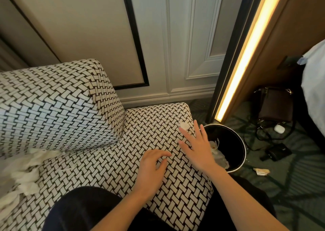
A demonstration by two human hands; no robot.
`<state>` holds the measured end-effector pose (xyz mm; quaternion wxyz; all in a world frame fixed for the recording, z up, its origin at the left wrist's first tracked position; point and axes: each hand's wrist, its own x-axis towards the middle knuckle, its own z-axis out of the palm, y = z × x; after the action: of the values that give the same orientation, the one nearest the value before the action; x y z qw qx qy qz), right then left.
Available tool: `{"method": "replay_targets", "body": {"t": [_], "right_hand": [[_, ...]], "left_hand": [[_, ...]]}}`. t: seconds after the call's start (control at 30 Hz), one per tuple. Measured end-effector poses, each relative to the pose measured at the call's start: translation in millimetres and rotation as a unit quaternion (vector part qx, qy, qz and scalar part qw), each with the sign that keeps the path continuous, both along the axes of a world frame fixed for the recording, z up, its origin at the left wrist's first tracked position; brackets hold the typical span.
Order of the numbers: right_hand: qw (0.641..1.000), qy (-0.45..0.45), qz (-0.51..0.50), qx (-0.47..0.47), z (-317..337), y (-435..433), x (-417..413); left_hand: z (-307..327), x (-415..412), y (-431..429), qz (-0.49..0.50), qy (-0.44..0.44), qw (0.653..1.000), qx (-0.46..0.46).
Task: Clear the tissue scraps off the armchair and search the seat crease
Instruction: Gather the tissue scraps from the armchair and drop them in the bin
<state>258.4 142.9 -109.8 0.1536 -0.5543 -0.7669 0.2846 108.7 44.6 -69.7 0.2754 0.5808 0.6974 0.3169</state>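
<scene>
Left hand curled on armchair seat; right hand splayed flat beside tissue scrap, axis unclear.

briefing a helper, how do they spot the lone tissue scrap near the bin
Start at the black-and-white woven-pattern armchair seat and go to its far corner beside the round black waste bin. The small white tissue scrap lies there on the fabric, unlike the crumpled tissue inside the bin.
</scene>
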Motion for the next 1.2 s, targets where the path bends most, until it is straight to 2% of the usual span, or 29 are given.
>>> {"method": "replay_targets", "body": {"t": [0.07, 0.17, 0.2, 0.27, 0.33, 0.4, 0.47, 0.63, 0.7, 0.87, 0.97, 1.2], "right_hand": [[0.996, -0.077, 0.037, -0.015, 1.4, 9.6, -6.9], [0.995, -0.084, 0.034, -0.033, 1.3, 14.3, -11.7], [0.998, -0.052, 0.017, -0.028, 1.6, 12.9, -11.5], [0.996, 0.07, -0.046, -0.042, 0.9, 6.4, -6.0], [0.967, 0.203, -0.133, -0.083, -0.3, -1.0, 4.4], [0.934, 0.264, -0.214, -0.112, 0.6, 0.9, 14.8], [0.916, 0.283, -0.248, -0.14, 1.9, 9.6, 25.1], [0.916, 0.234, -0.174, -0.275, 10.3, 22.3, 49.7], [0.918, 0.217, -0.165, -0.289, 14.6, 19.3, 58.0], [0.956, 0.144, -0.118, -0.227, 37.7, 4.9, 54.2], [0.965, 0.139, -0.068, -0.21, 60.7, -5.0, 32.3], [0.982, 0.1, 0.094, -0.132, 112.6, -34.2, -48.0]], "left_hand": [[-1.0, -2.5, -1.1, 0.004, 0.008, 1.0, 0.002], [-2.9, -4.1, -2.8, 0.012, 0.009, 1.0, -0.004], [-3.8, -4.6, -3.0, 0.015, 0.007, 1.0, -0.009], [-6.6, -5.6, -4.4, 0.023, -0.003, 0.999, -0.022], [-10.7, -7.5, -6.8, 0.031, -0.016, 0.999, -0.033], [-14.0, -9.1, -9.4, 0.039, -0.022, 0.998, -0.044], [-16.1, -9.6, -11.2, 0.042, -0.025, 0.998, -0.048], [-11.8, -9.9, -10.3, 0.038, -0.035, 0.996, -0.069], [-9.0, -11.3, -10.5, 0.043, -0.053, 0.995, -0.077], [2.9, -15.2, -10.9, 0.042, -0.084, 0.989, -0.116], [14.1, -21.8, -11.7, 0.041, -0.094, 0.987, -0.127], [60.9, -71.2, -30.2, 0.092, -0.125, 0.986, -0.057]]}}
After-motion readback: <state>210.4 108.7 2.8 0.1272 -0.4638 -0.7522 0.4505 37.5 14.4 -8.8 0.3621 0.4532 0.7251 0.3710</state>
